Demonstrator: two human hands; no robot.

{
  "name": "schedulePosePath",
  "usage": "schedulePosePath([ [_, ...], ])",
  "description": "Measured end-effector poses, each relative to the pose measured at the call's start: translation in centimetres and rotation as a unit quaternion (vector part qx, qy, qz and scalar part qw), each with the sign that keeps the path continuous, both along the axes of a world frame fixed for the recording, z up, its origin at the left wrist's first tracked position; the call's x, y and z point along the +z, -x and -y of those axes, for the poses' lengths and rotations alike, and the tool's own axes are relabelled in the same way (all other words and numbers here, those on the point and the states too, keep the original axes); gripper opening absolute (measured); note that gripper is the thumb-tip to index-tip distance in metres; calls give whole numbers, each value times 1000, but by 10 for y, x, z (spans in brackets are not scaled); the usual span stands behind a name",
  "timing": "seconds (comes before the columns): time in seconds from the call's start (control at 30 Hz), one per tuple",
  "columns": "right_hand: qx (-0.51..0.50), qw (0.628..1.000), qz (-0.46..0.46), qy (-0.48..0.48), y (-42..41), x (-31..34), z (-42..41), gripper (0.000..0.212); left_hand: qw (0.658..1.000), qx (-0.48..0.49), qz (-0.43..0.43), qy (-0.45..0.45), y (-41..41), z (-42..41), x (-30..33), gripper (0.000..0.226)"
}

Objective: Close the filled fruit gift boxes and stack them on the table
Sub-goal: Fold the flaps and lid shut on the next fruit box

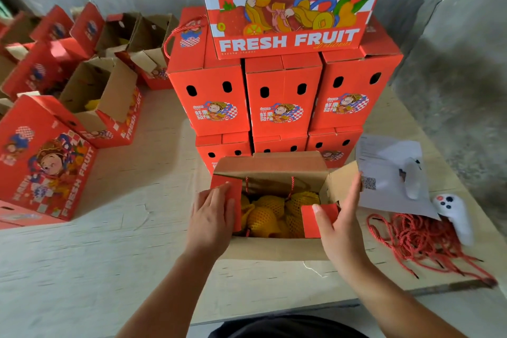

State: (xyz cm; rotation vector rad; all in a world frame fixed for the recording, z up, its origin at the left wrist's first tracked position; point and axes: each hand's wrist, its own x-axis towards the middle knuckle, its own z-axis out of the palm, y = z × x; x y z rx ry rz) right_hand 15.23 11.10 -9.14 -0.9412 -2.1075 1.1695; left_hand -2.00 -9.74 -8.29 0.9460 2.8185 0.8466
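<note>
An open red fruit gift box (274, 248) stands on the table right in front of me, filled with fruit in yellow foam nets (270, 212). My left hand (211, 217) presses flat on the red left flap (229, 200), folding it inward. My right hand (338, 223) holds the red right flap (315, 221), thumb on its upper face and fingers behind it. The far flap (274, 163) stands up. Behind the box rises a stack of closed red boxes (282, 96), with one large box (290, 8) on top.
Open and part-folded red boxes (101, 107) crowd the left side of the table. A closed box (46, 164) stands at the near left. To the right lie white papers (389, 173), a white controller (455, 217) and a heap of red cords (419, 239). A concrete wall is behind.
</note>
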Motion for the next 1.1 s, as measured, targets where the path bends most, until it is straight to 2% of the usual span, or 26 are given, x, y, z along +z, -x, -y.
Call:
schedulePosePath([
  [0.17,77,990,32,-116,2,-4,-1,102,999,4,-1,37,28,-10,1,16],
  [0.23,103,979,56,-165,5,-5,-8,73,999,17,-2,34,34,-18,-3,20],
  [0.3,109,967,85,-213,6,-8,-12,42,999,19,-18,41,34,-23,-9,38],
  [0.37,109,960,117,-231,7,-7,-13,42,999,8,-28,41,35,-23,-16,55],
  [0.4,106,955,138,-241,10,-5,-16,45,999,3,-19,38,36,-23,-18,54],
  [0.47,89,944,198,-249,22,1,-23,44,1000,6,16,26,43,-24,-20,38],
  [0.53,42,948,224,-222,39,6,-32,34,998,26,48,11,52,-31,-18,28],
  [0.6,-38,972,175,-149,51,8,-35,20,998,49,50,7,59,-36,-16,20],
  [0.63,-65,980,155,-109,54,9,-33,20,997,60,54,-3,61,-37,-16,20],
  [0.73,-63,980,184,-34,56,7,-32,54,989,87,99,-70,58,-37,-15,41],
  [0.8,-35,969,242,-19,60,6,-37,59,974,136,154,-93,58,-34,-18,65],
  [0.83,-30,966,257,-3,61,5,-40,59,965,159,193,-75,60,-33,-19,69],
  [0.9,-33,965,256,37,64,6,-43,55,951,158,263,-22,64,-30,-19,59],
  [1.0,-27,980,179,80,60,8,-43,46,941,113,282,-146,62,-26,-21,18],
  [1.1,-26,987,106,120,54,9,-45,45,928,88,297,-206,58,-23,-16,24],
])
